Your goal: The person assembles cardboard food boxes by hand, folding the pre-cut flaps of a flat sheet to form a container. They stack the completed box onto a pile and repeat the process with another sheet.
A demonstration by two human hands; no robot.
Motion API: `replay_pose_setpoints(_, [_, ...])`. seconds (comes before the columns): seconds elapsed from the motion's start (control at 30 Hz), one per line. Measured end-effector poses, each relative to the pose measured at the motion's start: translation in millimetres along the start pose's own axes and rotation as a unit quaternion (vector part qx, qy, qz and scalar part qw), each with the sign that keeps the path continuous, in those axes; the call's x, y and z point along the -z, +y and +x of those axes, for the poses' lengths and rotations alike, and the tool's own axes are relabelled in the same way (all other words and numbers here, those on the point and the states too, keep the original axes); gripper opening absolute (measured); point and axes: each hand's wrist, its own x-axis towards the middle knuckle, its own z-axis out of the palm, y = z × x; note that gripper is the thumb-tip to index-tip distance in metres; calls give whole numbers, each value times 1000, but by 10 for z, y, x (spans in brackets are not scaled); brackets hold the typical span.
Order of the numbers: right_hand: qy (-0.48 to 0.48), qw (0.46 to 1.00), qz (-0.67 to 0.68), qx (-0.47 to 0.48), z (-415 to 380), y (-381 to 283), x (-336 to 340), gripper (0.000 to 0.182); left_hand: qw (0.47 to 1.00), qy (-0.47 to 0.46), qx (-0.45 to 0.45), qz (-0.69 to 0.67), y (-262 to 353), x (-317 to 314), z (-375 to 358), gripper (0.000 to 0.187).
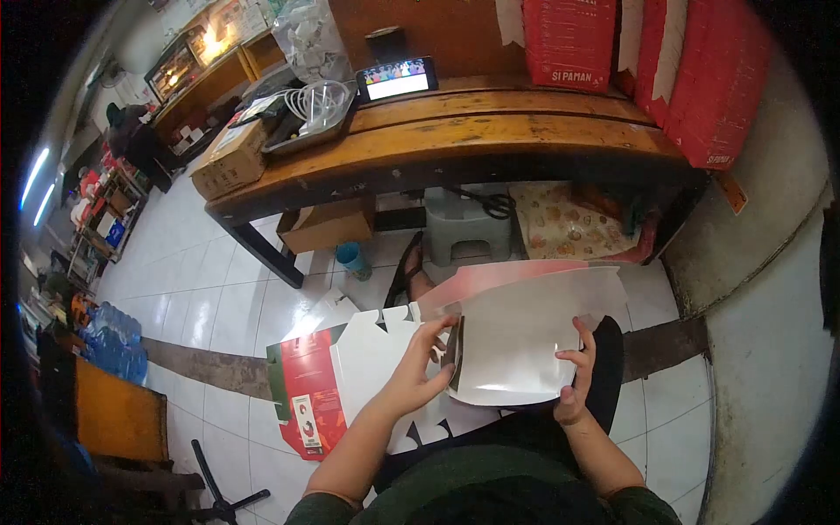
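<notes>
On my lap lies a partly folded cardboard box (516,341), its plain white inner side facing up. My left hand (418,372) pinches the upright left edge of this box between thumb and fingers. My right hand (577,376) grips the opposite edge, fingers bent along the outer side and thumb low. A pinkish-red panel of card (490,278) shows behind the box. Beneath and to the left lies a flat box blank (372,350) with cut notches; its printed red panel (313,394) reaches out past my left forearm.
A wooden bench (490,131) stands ahead, bearing a lit phone (398,80), a tray (306,131) with coiled cable, and red printed boxes (569,52). Under it are a grey stool (468,223) with scissors (494,204), and a blue cup (353,261). Another person (131,136) stands far left.
</notes>
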Motion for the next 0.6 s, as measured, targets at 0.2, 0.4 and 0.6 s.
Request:
replay_pose_setpoints(0.2, [28, 999, 26, -7, -34, 58, -58, 46, 995, -21, 34, -90, -334, 30, 195, 65])
replay_pose_setpoints(0.4, [35, 998, 44, -7, -81, 52, -61, 46, 994, -4, 42, -99, -418, -9, 222, 63])
replay_pose_setpoints(0.6, [28, 999, 33, 18, -190, 87, -90, 46, 987, 153, 32, 31, -377, -110, 291, 32])
